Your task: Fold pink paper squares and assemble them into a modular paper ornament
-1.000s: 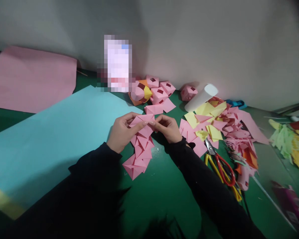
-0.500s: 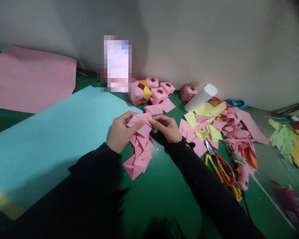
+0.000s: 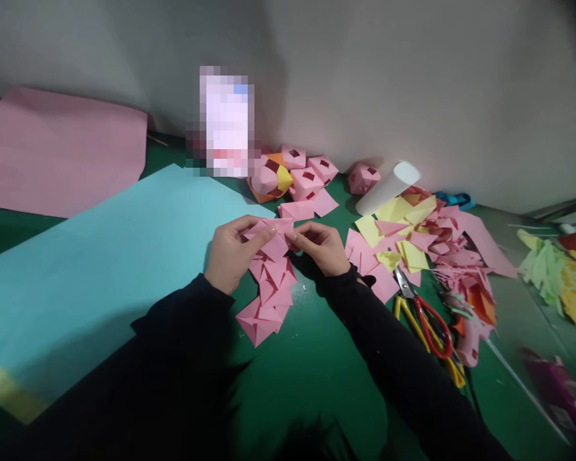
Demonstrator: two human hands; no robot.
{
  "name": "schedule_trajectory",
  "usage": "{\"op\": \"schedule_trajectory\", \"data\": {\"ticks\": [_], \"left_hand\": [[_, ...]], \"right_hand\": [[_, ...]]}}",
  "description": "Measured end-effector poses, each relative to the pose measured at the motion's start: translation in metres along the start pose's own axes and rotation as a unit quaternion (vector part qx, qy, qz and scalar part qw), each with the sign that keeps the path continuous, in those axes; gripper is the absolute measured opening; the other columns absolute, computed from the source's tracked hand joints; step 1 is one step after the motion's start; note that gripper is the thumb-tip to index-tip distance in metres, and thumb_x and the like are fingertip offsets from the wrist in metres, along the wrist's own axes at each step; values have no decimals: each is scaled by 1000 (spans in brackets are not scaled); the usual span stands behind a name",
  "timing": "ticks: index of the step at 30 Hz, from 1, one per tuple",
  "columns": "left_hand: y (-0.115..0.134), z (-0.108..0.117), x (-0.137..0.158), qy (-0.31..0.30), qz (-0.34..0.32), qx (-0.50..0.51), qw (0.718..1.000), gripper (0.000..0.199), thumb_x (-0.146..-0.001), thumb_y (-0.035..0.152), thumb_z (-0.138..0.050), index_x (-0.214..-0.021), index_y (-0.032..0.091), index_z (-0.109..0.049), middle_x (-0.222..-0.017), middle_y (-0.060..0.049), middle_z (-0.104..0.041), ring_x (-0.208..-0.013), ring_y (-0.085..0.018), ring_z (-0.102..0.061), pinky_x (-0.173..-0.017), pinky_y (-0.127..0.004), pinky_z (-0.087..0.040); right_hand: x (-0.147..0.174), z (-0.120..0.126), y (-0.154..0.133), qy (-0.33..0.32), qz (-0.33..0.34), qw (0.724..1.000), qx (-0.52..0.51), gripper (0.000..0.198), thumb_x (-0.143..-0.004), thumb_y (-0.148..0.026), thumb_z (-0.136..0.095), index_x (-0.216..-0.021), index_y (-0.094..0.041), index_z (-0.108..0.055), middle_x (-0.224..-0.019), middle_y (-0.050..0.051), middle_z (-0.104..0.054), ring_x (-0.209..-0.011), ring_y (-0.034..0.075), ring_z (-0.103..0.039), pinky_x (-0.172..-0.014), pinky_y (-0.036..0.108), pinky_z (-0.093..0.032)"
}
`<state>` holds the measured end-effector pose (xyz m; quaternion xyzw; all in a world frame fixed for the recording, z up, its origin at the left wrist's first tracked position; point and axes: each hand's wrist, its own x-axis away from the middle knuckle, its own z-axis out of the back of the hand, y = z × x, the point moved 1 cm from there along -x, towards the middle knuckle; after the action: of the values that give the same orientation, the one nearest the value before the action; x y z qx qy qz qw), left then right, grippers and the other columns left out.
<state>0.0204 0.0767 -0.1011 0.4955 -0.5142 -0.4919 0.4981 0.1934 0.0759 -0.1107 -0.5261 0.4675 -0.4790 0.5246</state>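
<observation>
Between both hands is a folded piece of pink paper [image 3: 278,235], raised a little above the green table. My left hand [image 3: 234,253] pinches its left side, thumb on top and fingers underneath. At its right edge, my right hand [image 3: 320,245] grips the paper between thumb and index finger. Directly below lies a row of pink folded paper pieces [image 3: 271,291], overlapping one another down towards me. The undersides of the fingers are hidden.
Pink paper polyhedra [image 3: 307,182] and a white roll [image 3: 388,187] stand by the wall. Right are yellow and pink paper scraps [image 3: 415,256], red-handled scissors [image 3: 432,326] and a pink glue gun [image 3: 469,342]. A blue sheet [image 3: 125,256] and a pink sheet [image 3: 72,153] lie left.
The top edge of the held paper has flattened slightly, and my left thumb has shifted a little to the left. Both hands keep their hold; the surroundings stay the same.
</observation>
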Motion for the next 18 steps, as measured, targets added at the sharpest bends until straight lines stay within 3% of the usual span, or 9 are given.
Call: {"op": "schedule_trajectory", "data": {"ticks": [18], "left_hand": [[-2, 1, 0, -10, 8, -2, 1000, 21, -70, 35, -79, -77, 17, -71, -68, 1, -63, -60, -12, -56, -55, -23, -47]], "right_hand": [[0, 0, 0, -13, 9, 1000, -15, 25, -73, -39, -78, -69, -18, -66, -64, -1, -66, -55, 10, -59, -58, 25, -52]]}}
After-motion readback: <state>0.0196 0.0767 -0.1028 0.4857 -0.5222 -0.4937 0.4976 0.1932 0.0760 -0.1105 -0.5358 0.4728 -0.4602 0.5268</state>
